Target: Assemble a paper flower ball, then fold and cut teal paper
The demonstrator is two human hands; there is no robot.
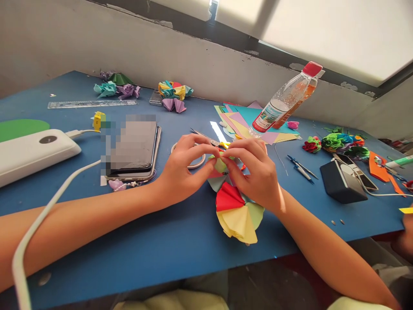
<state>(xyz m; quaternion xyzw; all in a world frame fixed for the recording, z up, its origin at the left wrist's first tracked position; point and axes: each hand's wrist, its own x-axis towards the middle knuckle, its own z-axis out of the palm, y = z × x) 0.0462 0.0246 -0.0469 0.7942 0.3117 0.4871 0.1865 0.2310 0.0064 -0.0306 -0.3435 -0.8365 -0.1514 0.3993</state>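
Both my hands meet over a folded paper craft [237, 211] made of red, yellow and pale green cone-shaped pieces, lying on the blue table [155, 241]. My left hand [185, 165] pinches the top of the craft from the left, fingers curled round a pale green fold. From the right, my right hand [256, 170] pinches the same spot, thumb and fingertips pressed together. The lower fan of the craft spreads out towards me below my hands.
A phone [132, 148] and white power bank [30, 153] with cable lie left. Scissors [206, 137], a tape ring [195, 161], coloured paper sheets [245, 122] and a tilted bottle [285, 101] sit behind. Finished paper flowers [342, 142], pens [301, 168] and a dark box [342, 181] are right.
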